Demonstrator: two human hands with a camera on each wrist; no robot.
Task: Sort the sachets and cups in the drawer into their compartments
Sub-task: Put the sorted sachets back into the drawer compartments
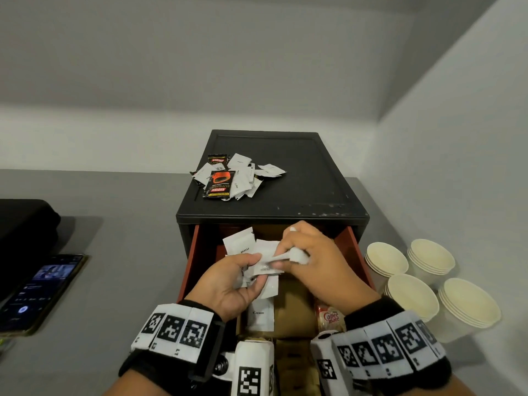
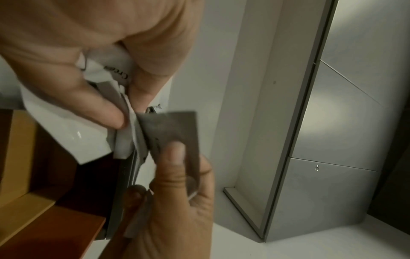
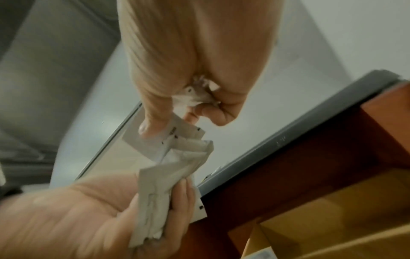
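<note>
Over the open drawer (image 1: 355, 252) my left hand (image 1: 255, 271) grips a bunch of white sachets (image 1: 240, 245), one printed "Cream" (image 2: 119, 73). My right hand (image 1: 278, 260) pinches one white sachet (image 1: 267, 264) at the edge of that bunch and keeps crumpled white sachets (image 3: 193, 98) curled in its palm. In the right wrist view its thumb (image 3: 150, 126) presses on the pinched sachet (image 3: 177, 135) above the left hand's bunch (image 3: 159, 201). A Cream sachet (image 1: 260, 312) and a Coffee-mate sachet (image 1: 330, 317) lie in cardboard compartments below the hands. Paper cups (image 1: 387, 258) stand outside the drawer.
A pile of white and black Kopiko sachets (image 1: 234, 177) lies on top of the black drawer unit (image 1: 300, 178). Several stacks of paper cups (image 1: 468, 304) stand on the grey table at the right, near the wall. A phone (image 1: 43, 290) and a black bag (image 1: 25, 221) lie at the left.
</note>
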